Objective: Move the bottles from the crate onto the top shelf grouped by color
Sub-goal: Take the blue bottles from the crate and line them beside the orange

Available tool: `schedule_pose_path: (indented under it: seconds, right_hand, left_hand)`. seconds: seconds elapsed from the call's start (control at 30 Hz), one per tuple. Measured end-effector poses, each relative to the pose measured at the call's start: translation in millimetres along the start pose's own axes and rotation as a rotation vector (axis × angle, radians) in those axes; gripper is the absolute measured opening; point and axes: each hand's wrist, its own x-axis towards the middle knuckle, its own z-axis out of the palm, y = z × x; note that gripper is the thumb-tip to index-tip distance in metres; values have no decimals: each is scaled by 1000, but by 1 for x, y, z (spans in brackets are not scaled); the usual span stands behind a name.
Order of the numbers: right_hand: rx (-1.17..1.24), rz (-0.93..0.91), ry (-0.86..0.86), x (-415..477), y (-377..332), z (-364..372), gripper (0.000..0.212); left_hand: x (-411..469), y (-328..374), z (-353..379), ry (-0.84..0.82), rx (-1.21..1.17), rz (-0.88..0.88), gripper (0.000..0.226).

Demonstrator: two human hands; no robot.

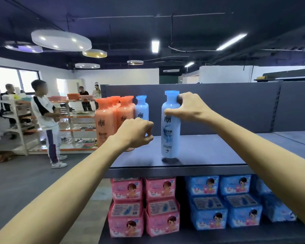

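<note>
At nine o'clock on the top shelf (209,152), a finished cluster of orange bottles (106,124), with one blue bottle (142,108) just beside it at three o'clock. In front of that, left hand (136,132) with fingers curled, possibly pinching its base; cannot tell, view blocked. Toward centre, second blue bottle (171,138) upright on the shelf, clasped at neck and shoulder by right hand (188,108). By the look of it, well along, blue group barely begun; crate out of view, remainder unknown.
</note>
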Motion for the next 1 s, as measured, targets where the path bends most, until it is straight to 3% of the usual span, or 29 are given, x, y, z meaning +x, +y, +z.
schedule_pose_path:
  seconds: [0.37,0.5,0.67,0.8,1.0]
  right_hand:
    - [80,68,-36,2,9,30,42]
    - [171,105,-39,-3,14,43,27]
    - [226,176,-123,-25,26,54,55]
    - [81,200,-196,-46,39,70,58]
    - [11,175,-133,-48,35,81,62]
  left_hand:
    - [-10,-22,16,-35,-36,-66,14]
    - [-21,-27,23,-65,-58,-97,13]
    - [-36,-32,30,-87,-65,-106,14]
    - [-42,-37,28,-88,-74,-135,15]
    - [-41,-39,29,-61,-95,-188,12]
